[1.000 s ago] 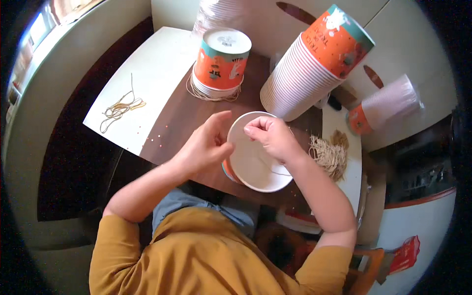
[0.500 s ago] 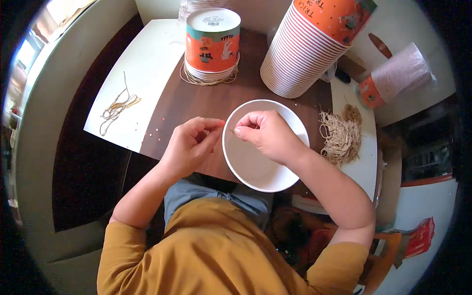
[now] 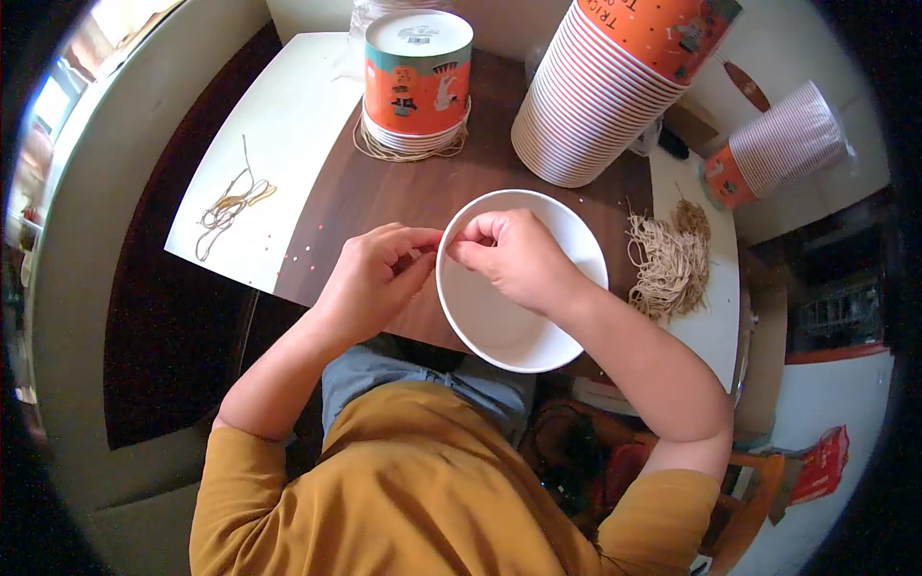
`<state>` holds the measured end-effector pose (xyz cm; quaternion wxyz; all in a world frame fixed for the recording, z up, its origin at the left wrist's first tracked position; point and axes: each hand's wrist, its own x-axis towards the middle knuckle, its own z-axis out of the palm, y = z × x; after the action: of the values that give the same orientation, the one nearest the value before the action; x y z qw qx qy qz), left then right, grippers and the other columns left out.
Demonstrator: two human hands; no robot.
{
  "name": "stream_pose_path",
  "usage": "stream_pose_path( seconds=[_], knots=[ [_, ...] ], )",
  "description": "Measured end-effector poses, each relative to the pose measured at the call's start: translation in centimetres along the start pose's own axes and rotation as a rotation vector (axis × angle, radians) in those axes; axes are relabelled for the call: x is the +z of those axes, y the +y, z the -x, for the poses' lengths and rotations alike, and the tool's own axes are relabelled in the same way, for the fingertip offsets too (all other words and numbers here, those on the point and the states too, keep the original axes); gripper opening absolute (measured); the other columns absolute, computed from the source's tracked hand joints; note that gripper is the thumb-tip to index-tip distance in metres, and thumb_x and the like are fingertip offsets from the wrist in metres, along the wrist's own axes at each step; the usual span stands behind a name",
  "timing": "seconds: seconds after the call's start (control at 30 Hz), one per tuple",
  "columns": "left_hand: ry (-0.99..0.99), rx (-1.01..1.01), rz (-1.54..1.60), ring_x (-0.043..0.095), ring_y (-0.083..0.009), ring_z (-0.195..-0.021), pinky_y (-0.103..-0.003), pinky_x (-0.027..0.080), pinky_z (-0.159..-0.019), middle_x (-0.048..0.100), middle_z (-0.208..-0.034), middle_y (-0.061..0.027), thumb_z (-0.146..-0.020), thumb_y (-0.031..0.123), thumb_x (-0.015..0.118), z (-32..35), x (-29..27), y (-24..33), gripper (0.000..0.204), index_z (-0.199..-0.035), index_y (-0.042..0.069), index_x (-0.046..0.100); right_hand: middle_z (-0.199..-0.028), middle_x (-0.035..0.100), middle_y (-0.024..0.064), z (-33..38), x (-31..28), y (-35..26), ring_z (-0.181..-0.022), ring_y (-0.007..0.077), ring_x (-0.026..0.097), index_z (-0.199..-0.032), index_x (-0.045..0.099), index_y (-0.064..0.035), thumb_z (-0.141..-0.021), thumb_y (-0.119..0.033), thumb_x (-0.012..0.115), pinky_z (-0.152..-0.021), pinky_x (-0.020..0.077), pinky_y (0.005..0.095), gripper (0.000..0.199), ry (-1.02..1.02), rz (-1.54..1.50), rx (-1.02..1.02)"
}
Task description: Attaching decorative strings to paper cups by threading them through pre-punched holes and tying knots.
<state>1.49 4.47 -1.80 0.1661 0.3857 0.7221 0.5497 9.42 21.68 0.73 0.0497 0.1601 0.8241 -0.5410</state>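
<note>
A white-lined paper bucket [image 3: 514, 336] stands at the table's front edge with its mouth facing up. My right hand [image 3: 514, 254] reaches inside it, thumb and fingers pinched together against the left inner wall. Outside that same wall is my left hand [image 3: 379, 274], its index fingertip touching the bucket near the rim and its thumb bent toward the index finger. Whatever either hand pinches is hidden or too small to make out. To the right lies a bundle of beige cords [image 3: 667, 264]. A few loose cords [image 3: 229, 216] rest on the white board at the left.
Upside down at the back stands a short stack of orange printed buckets [image 3: 418, 96], cords around its base. A tall leaning stack of nested buckets [image 3: 595, 106] rises at the back right. Farther right is a wrapped stack of cups [image 3: 778, 144]. Small paper dots [image 3: 293, 259] lie left.
My right hand has moved slightly left and closer to the bucket's inner wall; the thin strand seen at its fingertips is now hidden. My left fingertips press nearer to the rim.
</note>
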Motion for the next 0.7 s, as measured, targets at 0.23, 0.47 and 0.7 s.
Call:
stream_pose_path(
  seconds=[0.23,0.47,0.7],
  knots=[
    [0.002,0.297,-0.366,0.062,-0.0289,-0.066,-0.034,0.050,-0.058,0.059,-0.076,-0.0155,-0.079,0.000,0.061,-0.3,-0.3,1.0,0.013,-0.091,0.000,0.065,-0.076,0.063,0.0005,0.3,-0.6,-1.5,-0.071,0.0052,0.055,-0.089,0.067,0.0013,-0.088,-0.013,0.060,-0.063,0.0452,0.0222,0.016,-0.084,0.083,0.027],
    [0.105,0.175,-0.271,0.058,-0.0291,-0.061,-0.036,0.048,-0.055,0.057,-0.070,-0.0128,-0.075,0.007,0.065,1.1,0.1,1.3,0.007,-0.075,0.000,0.061,-0.097,0.063,0.0046,2.1,-2.0,-2.2,-0.085,0.0066,0.057,-0.117,0.059,0.0005,-0.091,-0.014,0.059,-0.071,0.0460,0.0219,0.030,-0.148,-0.048,0.103],
    [0.093,0.033,0.045,0.056,-0.0111,-0.067,-0.025,0.044,-0.060,0.058,-0.072,-0.0066,-0.078,0.004,0.058,2.7,-1.6,-0.3,0.007,-0.076,-0.001,0.062,-0.093,0.059,0.0114,6.8,-1.0,-2.0,-0.072,0.0229,0.061,-0.135,0.041,-0.0053,-0.067,-0.031,0.082,-0.064,0.0485,0.0347,0.083,0.059,0.586,-0.382]
  ],
)
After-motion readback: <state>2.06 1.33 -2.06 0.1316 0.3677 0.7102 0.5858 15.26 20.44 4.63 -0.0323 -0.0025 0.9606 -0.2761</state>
